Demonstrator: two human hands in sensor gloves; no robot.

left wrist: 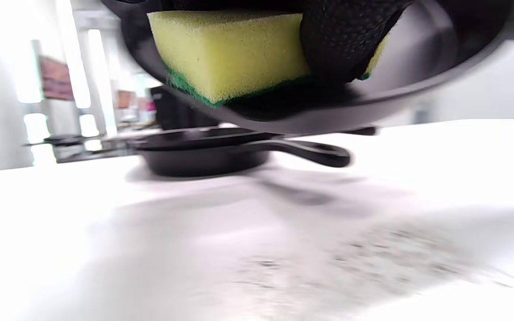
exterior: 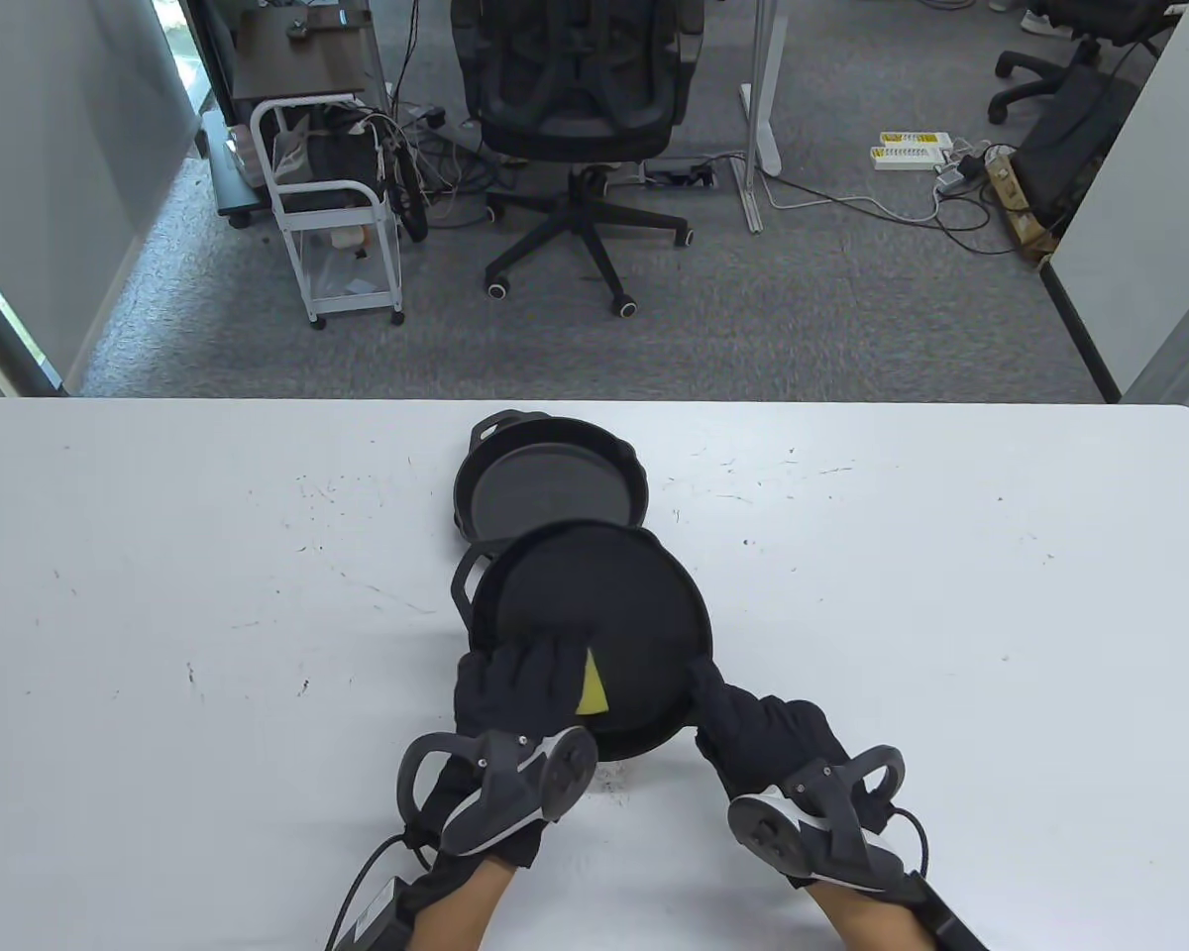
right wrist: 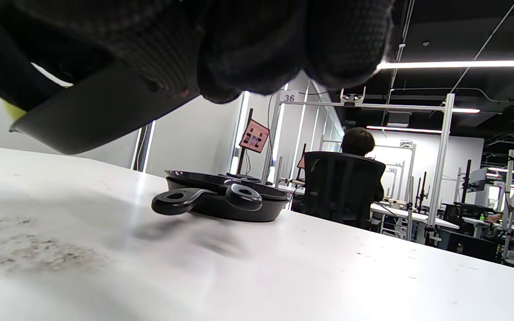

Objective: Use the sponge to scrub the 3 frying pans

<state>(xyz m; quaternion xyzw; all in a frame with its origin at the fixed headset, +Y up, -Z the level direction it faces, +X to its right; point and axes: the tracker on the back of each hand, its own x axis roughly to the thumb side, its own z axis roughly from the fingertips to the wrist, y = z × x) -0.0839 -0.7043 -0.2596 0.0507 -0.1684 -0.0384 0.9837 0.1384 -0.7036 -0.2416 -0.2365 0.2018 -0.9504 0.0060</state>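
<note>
White table [exterior: 208, 555], scuffed and speckled. At centre, a round black cast-iron frying pan [exterior: 614, 614] held tilted above the surface; at its 12 o'clock, stacked pans [exterior: 550, 480], their count unclear, partly hidden. Right hand [exterior: 768, 738] curls around the raised pan's handle, which is covered. Left hand [exterior: 520, 684] presses a porous yellow-green sponge [exterior: 593, 686], mostly hidden, into the pan at 7 o'clock.

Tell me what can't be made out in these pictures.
- Sponge: table view, mostly under the left hand.
- Held pan: handle hidden in the right hand.
- Stacked pans: near edge covered by the held pan; their count is unclear.
- Left wrist view: table is blurred.
</note>
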